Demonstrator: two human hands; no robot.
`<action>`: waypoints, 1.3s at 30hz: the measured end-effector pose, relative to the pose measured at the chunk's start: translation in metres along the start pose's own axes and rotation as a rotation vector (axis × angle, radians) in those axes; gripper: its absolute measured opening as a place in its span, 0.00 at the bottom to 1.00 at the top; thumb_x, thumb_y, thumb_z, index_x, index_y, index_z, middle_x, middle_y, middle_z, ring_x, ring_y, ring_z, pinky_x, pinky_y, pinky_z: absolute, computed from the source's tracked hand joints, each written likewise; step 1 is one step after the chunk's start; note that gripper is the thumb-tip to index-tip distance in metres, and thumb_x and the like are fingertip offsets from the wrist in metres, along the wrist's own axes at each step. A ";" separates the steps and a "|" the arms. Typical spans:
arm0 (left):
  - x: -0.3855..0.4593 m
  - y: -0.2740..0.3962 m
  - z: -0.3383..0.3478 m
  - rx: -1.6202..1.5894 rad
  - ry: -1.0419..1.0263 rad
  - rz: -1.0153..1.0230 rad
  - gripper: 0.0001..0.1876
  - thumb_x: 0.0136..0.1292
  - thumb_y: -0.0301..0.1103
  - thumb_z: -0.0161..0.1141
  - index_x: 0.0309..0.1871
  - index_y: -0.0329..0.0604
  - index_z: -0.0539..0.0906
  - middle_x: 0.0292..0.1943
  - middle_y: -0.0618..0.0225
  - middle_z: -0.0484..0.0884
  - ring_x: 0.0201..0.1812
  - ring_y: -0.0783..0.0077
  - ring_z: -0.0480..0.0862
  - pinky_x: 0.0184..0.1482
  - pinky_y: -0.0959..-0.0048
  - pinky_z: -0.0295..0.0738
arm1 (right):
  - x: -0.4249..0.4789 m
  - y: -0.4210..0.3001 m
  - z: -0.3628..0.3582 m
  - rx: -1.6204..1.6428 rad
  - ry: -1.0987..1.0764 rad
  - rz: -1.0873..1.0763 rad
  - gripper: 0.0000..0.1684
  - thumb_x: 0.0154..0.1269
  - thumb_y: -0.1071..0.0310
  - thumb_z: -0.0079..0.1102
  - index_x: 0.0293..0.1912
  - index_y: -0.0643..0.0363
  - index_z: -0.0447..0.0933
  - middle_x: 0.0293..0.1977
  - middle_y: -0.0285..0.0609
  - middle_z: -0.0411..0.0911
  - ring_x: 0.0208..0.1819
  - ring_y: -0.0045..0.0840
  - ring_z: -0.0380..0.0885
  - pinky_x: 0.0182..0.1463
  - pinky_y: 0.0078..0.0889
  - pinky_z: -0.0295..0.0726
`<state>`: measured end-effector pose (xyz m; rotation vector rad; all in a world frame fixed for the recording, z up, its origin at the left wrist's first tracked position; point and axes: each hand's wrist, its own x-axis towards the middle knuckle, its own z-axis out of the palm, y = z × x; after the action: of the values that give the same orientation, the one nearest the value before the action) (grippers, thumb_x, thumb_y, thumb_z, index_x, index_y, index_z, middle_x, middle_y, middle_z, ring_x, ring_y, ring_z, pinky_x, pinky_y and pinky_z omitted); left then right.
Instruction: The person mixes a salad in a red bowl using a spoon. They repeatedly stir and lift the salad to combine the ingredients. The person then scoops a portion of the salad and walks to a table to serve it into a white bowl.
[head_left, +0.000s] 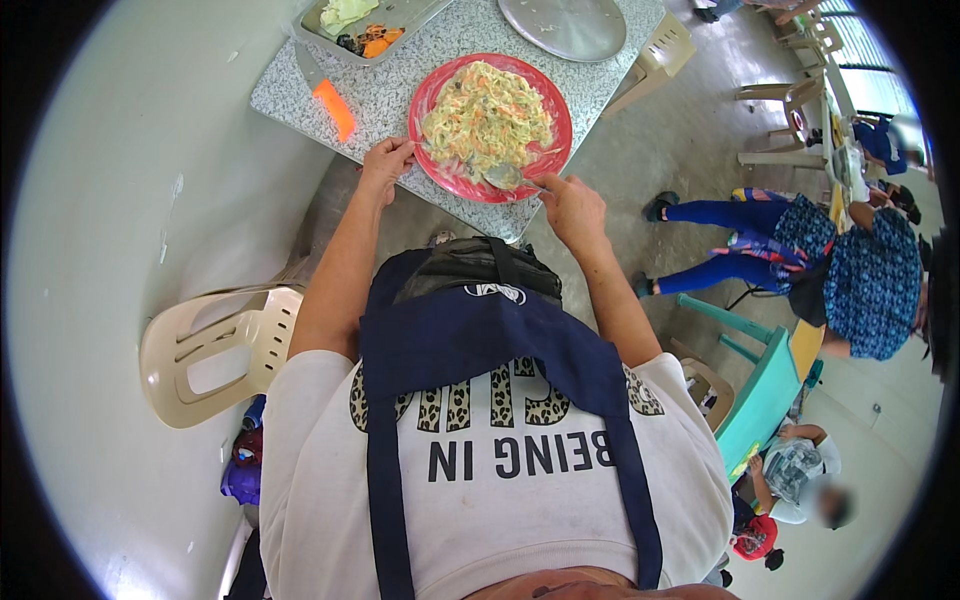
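A red round plate (556, 160) holds a heap of creamy shredded vegetable salad (487, 112) with orange bits. My right hand (576, 214) grips the handle of a metal spoon (504, 177), whose bowl rests in the salad at the plate's near edge. At the left rim, my left hand (387, 169) pinches what looks like a thin utensil reaching over the edge; the fingers hide most of it. Left of the plate lies a knife with a bright orange handle (334, 111), its blade pointing away from me.
The speckled table (375, 97) also bears a metal tray (409, 34) with cabbage and orange and dark scraps, and a round metal lid or plate (566, 26). A beige plastic chair (217, 360) stands by the left wall. To the right are people and a green table (761, 397).
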<state>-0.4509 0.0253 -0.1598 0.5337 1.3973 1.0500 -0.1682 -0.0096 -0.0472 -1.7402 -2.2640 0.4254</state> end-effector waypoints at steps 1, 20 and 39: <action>0.003 -0.003 -0.002 0.004 0.002 0.001 0.08 0.59 0.31 0.58 0.38 0.38 0.78 0.28 0.71 0.79 0.28 0.81 0.75 0.30 0.82 0.67 | -0.002 0.002 0.005 0.021 0.028 -0.001 0.12 0.55 0.64 0.56 0.42 0.43 0.77 0.27 0.43 0.74 0.32 0.39 0.76 0.35 0.41 0.73; 0.002 -0.002 -0.002 0.013 -0.020 0.017 0.09 0.59 0.32 0.59 0.38 0.37 0.78 0.29 0.71 0.79 0.29 0.80 0.76 0.30 0.83 0.68 | -0.038 0.029 -0.014 -0.232 -0.089 0.112 0.11 0.55 0.64 0.55 0.41 0.45 0.79 0.27 0.43 0.73 0.32 0.38 0.76 0.34 0.39 0.73; 0.002 -0.006 -0.005 -0.006 -0.049 0.029 0.08 0.59 0.31 0.59 0.38 0.37 0.78 0.29 0.70 0.79 0.29 0.80 0.76 0.31 0.82 0.68 | -0.022 -0.013 0.011 0.204 0.166 0.080 0.13 0.54 0.67 0.59 0.42 0.50 0.79 0.27 0.43 0.74 0.29 0.35 0.75 0.33 0.35 0.72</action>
<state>-0.4542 0.0225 -0.1669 0.5730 1.3464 1.0573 -0.1781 -0.0352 -0.0525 -1.6995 -1.9692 0.4897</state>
